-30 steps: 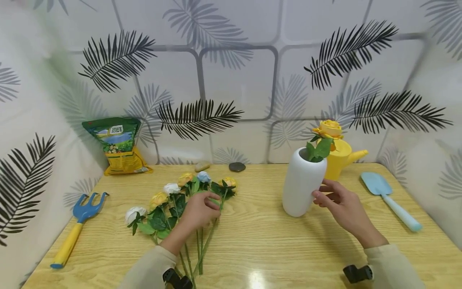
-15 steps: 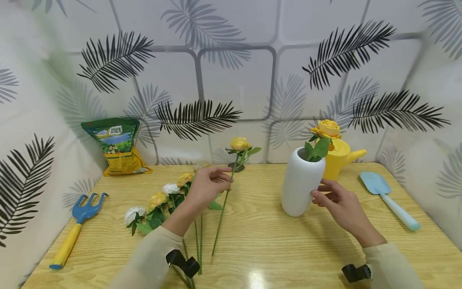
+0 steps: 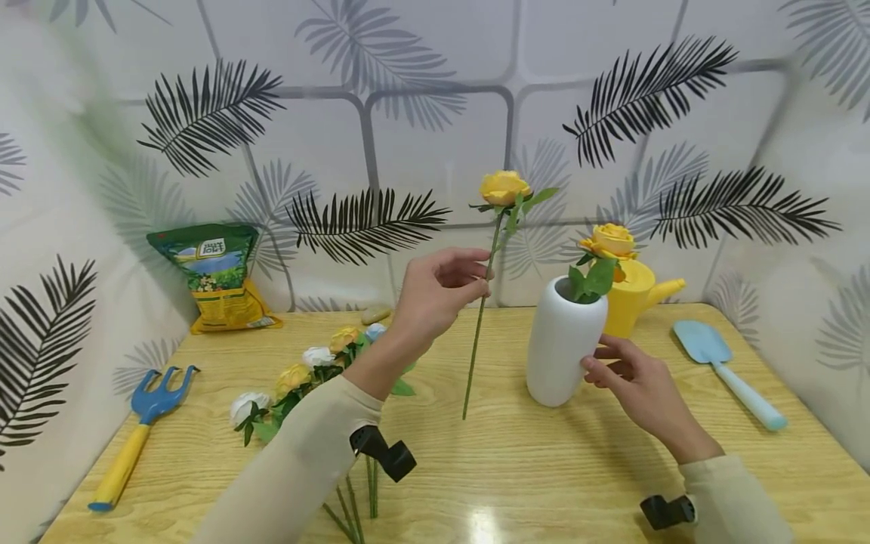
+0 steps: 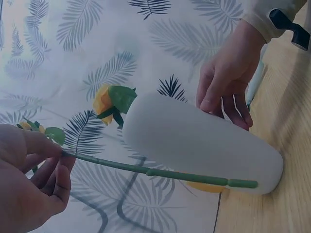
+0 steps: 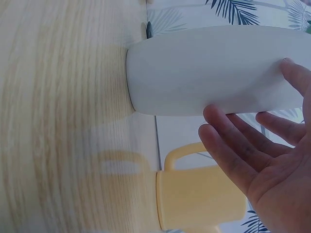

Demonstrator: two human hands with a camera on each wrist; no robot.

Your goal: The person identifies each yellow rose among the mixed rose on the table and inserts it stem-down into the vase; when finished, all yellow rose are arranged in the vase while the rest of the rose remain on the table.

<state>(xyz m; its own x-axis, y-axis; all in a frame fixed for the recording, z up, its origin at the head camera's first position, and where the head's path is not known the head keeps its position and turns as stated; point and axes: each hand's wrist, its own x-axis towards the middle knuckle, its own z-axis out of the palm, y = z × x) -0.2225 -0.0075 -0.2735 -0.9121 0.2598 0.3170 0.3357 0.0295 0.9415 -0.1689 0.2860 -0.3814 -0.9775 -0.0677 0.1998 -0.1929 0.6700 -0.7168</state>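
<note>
My left hand (image 3: 442, 291) pinches the thin green stem of a yellow artificial rose (image 3: 504, 188) between thumb and fingers, high over the table. The bloom points up and the stem's lower end hangs free, left of the white vase (image 3: 564, 344). In the left wrist view, that green stem (image 4: 165, 173) crosses in front of the vase. Extended fingers and thumb of my right hand (image 3: 635, 389) touch the vase's right side, as the right wrist view also shows. The vase stands on the table with another yellow rose (image 3: 612, 240) in its mouth, green leaves at the rim.
Several white, yellow and blue artificial flowers (image 3: 294, 378) lie on the left, partly behind my left arm. A yellow watering can (image 3: 627, 302) stands behind the vase. A blue trowel (image 3: 730, 374), a hand fork (image 3: 146, 423), a green-yellow bag (image 3: 220, 276) and a stone (image 3: 376, 314) are around.
My left hand has taken the yellow rose from the flowers on the table, lifted it and carried it right, toward the vase. My right hand has stayed at the vase.
</note>
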